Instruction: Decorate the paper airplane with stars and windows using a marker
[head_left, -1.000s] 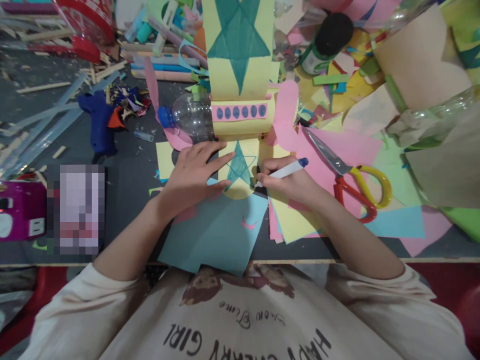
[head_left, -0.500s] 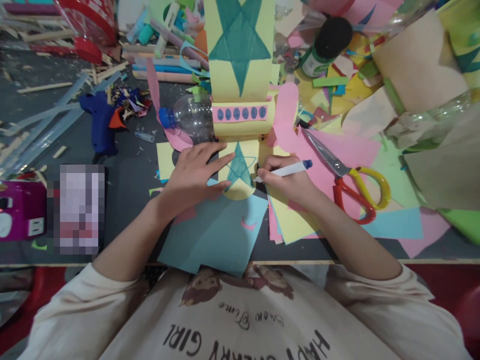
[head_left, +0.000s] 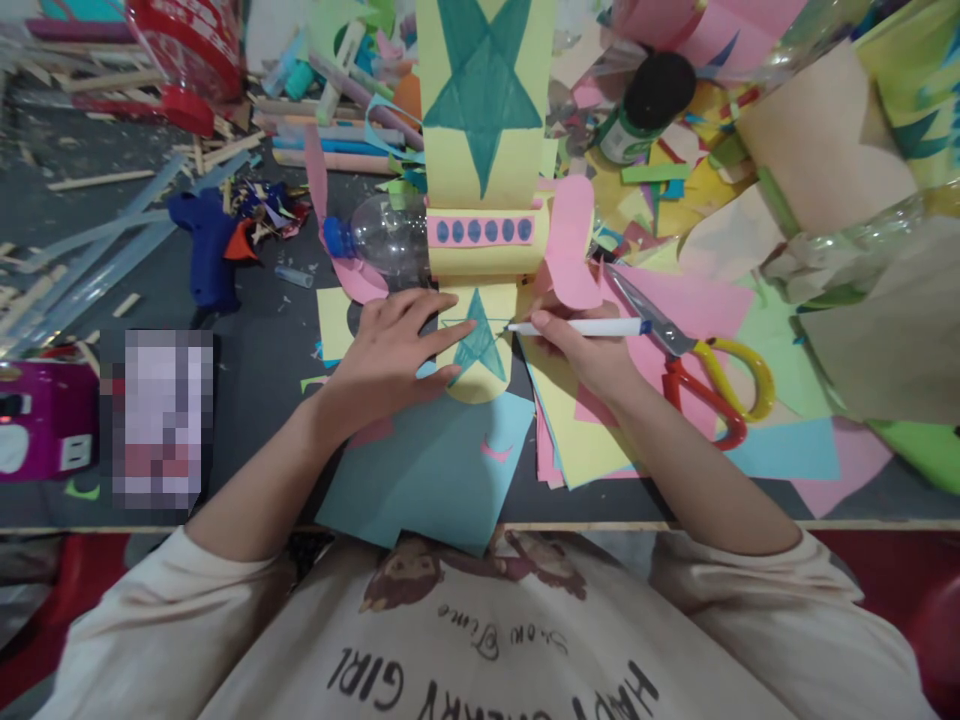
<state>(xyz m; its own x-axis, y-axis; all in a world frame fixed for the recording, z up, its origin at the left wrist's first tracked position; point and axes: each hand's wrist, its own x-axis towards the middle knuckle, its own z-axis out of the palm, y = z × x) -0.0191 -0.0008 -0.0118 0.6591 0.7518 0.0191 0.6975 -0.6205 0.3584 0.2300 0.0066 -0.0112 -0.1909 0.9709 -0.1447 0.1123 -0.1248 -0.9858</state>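
Note:
A yellow paper piece with a partly coloured green star lies in front of a clear plastic bottle on its side. My left hand rests on the paper's left part, fingers spread. In my right hand is a white marker, its tip at the right point of the star's outline. The bottle has a blue cap, pink paper blades near the cap, and a yellow wrap with a pink strip of blue ovals. Behind it stretches a yellow strip with a large green star.
Scissors with red and yellow handles lie on coloured paper at the right. A blue glue gun and a pixelated object are at the left. A dark-capped bottle stands among scraps. Blue-green paper lies near the table edge.
My right hand has turned the marker flatter and moved its tip up to the star's right point. My left hand remains spread on the paper. The view has shifted slightly.

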